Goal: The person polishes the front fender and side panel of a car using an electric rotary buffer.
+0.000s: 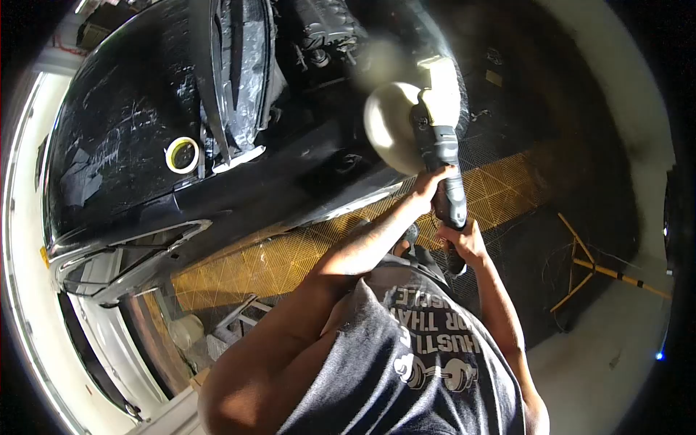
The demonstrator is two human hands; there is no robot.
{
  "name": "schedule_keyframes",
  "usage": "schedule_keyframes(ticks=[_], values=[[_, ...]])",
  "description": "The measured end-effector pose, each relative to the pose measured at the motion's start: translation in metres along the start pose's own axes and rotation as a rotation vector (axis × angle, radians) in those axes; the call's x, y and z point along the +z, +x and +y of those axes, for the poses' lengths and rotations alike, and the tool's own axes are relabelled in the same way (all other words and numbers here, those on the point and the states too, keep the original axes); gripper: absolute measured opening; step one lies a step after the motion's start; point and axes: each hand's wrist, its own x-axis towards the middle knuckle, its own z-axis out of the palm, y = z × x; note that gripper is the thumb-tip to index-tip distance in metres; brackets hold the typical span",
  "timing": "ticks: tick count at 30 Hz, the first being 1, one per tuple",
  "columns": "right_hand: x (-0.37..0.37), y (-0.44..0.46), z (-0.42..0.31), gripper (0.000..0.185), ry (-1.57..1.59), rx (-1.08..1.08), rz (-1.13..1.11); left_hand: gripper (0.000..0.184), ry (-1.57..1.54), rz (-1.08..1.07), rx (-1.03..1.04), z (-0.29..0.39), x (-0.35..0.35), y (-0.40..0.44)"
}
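Note:
A black power polisher with a round pale pad is held in both my hands, upright in the picture. My left hand is wrapped round the middle of its body. Lower down, my right hand grips the rear part of the handle. The pad is at the side of a glossy black car; whether it touches the panel I cannot tell. Bright light washes out the tool's head.
A roll of yellow-green tape lies on the car at the left. Yellow and black grated tiles cover the floor. A yellow tripod stand with a cable is at the right. A metal frame stands low at the left.

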Motion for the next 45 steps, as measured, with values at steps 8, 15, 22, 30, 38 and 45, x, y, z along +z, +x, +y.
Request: schedule_keyframes(ticks=[8, 15, 22, 30, 38, 45], values=[[0.011, -0.005, 0.012, 0.036, -0.401, -0.207, -0.19, 0.053, -0.255, 0.029, 0.049, -0.004, -0.047, -0.074], [0.044, 0.004, -0.025, 0.049, -0.415, -0.293, -0.423, 0.06, -0.385, -0.024, 0.403, 0.001, -0.07, -0.142], [0.035, 0.002, 0.026, 0.062, -0.397, -0.183, -0.281, 0.058, -0.295, 0.003, 0.305, -0.012, -0.06, -0.124], [0.023, 0.008, 0.048, 0.032, -0.229, 0.115, 0.116, 0.056, -0.001, 0.142, -0.002, -0.032, -0.033, -0.028], [0.066, 0.022, 0.11, 0.012, 0.231, 0.143, 0.247, 0.038, 0.183, 0.005, -0.013, -0.041, -0.043, 0.0], [0.16, 0.007, 0.14, 0.016, 0.153, 0.096, 0.313, 0.042, 0.21, -0.032, 0.034, -0.025, -0.107, -0.071]])
